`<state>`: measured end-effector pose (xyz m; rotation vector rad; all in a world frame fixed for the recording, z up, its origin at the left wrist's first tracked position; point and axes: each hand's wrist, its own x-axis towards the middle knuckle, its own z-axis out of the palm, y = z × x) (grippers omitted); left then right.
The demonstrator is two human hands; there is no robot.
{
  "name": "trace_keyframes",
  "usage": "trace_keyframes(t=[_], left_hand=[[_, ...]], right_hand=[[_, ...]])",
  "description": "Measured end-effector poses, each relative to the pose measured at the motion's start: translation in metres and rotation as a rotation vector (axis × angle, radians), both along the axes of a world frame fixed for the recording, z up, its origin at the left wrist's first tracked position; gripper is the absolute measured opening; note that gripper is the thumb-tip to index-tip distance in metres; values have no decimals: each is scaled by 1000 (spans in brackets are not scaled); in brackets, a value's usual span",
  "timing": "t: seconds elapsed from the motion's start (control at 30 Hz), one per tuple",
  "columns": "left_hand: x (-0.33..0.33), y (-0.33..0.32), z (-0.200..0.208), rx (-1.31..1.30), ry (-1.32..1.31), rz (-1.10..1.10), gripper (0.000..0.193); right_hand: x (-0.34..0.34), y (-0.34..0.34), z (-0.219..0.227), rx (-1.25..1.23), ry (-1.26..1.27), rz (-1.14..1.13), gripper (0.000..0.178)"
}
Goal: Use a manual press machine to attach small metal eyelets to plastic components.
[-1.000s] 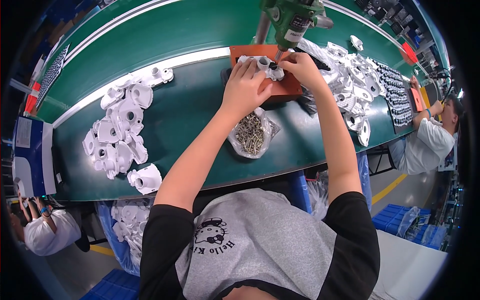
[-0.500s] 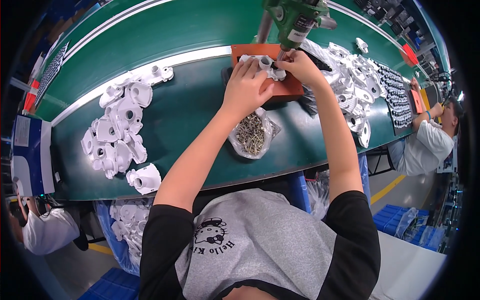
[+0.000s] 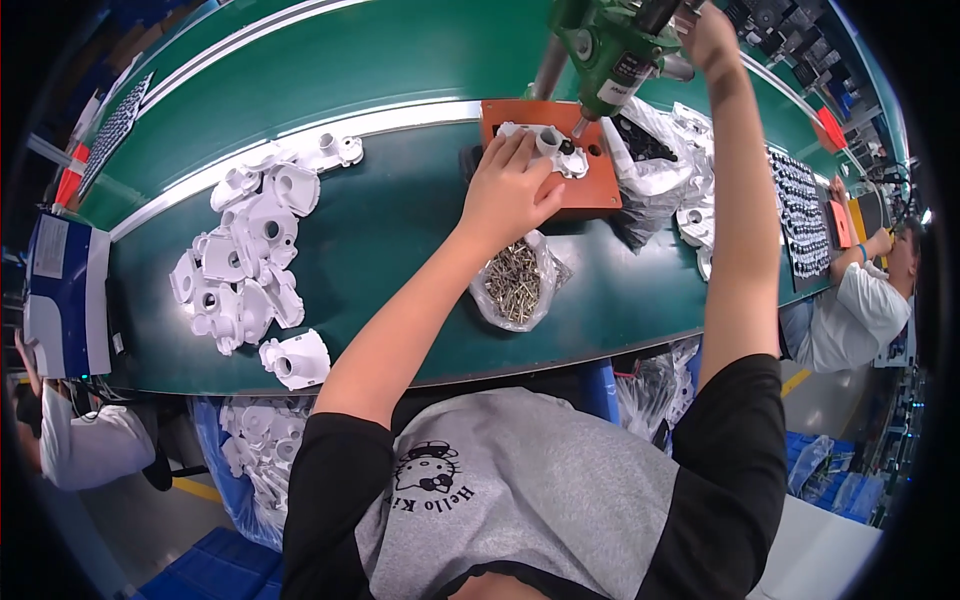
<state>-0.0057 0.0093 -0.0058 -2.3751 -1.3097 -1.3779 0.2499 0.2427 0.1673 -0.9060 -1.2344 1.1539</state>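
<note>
My left hand [image 3: 508, 195] lies over a white plastic housing [image 3: 574, 164], its fingers holding the part down and the thumb apart. That housing sits in an orange fixture [image 3: 595, 192], with a small black piece [image 3: 567, 147] on it. Just above hangs the metal tip [image 3: 579, 127] of a green bench machine [image 3: 605, 55]. At the upper right my right hand [image 3: 708, 42] is raised and closed round the machine's lever, its fingers partly hidden. Near my left wrist stands a clear plastic bag [image 3: 545, 300] of small metal screws [image 3: 510, 283].
White housings [image 3: 240, 260] lie piled at the left of the green bench [image 3: 400, 230], with more at the right [image 3: 695, 225]. A plastic bag of black pieces [image 3: 645, 150] is beside the fixture. Trays [image 3: 795, 215] and a co-worker [image 3: 860, 300] are at far right.
My right hand has left the black piece at the housing and moved up and right to the machine's lever. My left hand stays on the housing. The whole view has shifted slightly.
</note>
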Motion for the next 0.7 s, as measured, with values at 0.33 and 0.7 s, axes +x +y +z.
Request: trace_keyframes(t=[0.33, 0.7], left_hand=[[-8, -5, -1, -26, 19, 45, 28], [-2, -3, 1, -22, 10, 31, 25]], right_hand=[[-99, -63, 81, 319, 144, 155, 20], [-89, 9, 126, 334, 190, -179, 19]])
